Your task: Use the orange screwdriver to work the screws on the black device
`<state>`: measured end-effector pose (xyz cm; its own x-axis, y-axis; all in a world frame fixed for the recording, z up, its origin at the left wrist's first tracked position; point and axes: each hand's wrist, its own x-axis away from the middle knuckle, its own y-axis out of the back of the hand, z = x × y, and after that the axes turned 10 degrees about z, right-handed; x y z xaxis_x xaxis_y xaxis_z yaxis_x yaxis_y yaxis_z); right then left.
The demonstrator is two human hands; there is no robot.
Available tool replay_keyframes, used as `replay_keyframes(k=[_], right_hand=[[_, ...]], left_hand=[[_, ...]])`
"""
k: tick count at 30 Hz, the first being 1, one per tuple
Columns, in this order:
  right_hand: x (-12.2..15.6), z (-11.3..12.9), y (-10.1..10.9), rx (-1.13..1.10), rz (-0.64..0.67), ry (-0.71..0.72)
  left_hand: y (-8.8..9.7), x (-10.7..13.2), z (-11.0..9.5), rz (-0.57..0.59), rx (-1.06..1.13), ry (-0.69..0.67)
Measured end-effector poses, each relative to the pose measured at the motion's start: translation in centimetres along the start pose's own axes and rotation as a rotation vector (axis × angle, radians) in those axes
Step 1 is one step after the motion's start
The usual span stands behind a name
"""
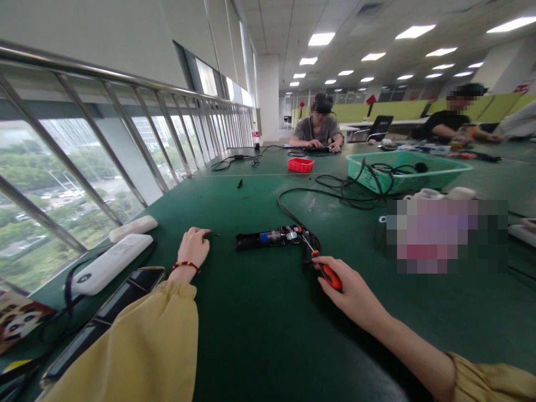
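An opened black corded power tool [270,238], with a blue band and bare inner parts, lies on the green table. My right hand [349,287] is closed around an orange and black screwdriver [330,276]. The screwdriver's tip reaches the wiring at the tool's right end. To the tool's left, my left hand [193,249] rests on the tabletop with its index finger stretched out. Just beyond that fingertip lies a tiny dark piece [217,234], perhaps a screw. Nothing shows in the left hand.
A green basket [444,178] with black cables stands at the back right, near a red tray [300,164]. White power banks [113,265] and a dark glossy case [106,312] lie left. A metal railing [125,139] borders the table. People [317,125] sit beyond.
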<state>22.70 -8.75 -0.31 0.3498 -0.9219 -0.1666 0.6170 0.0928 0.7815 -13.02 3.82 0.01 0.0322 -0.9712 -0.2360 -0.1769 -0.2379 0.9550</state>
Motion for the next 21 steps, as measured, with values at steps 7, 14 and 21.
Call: replay_keyframes(k=[7, 14, 21], right_hand=[[0.0, 0.0, 0.1, 0.005, 0.029, -0.024], [0.1, -0.1, 0.2, 0.013, 0.019, -0.012], [0.2, 0.6, 0.5, 0.080, -0.106, -0.042]], left_hand=[[1.4, 2.7, -6.3, 0.129, -0.258, -0.100], [0.9, 8.2, -11.5, 0.101, -0.336, -0.272], [0.6, 8.7, -14.7, 0.207, -0.231, -0.559]])
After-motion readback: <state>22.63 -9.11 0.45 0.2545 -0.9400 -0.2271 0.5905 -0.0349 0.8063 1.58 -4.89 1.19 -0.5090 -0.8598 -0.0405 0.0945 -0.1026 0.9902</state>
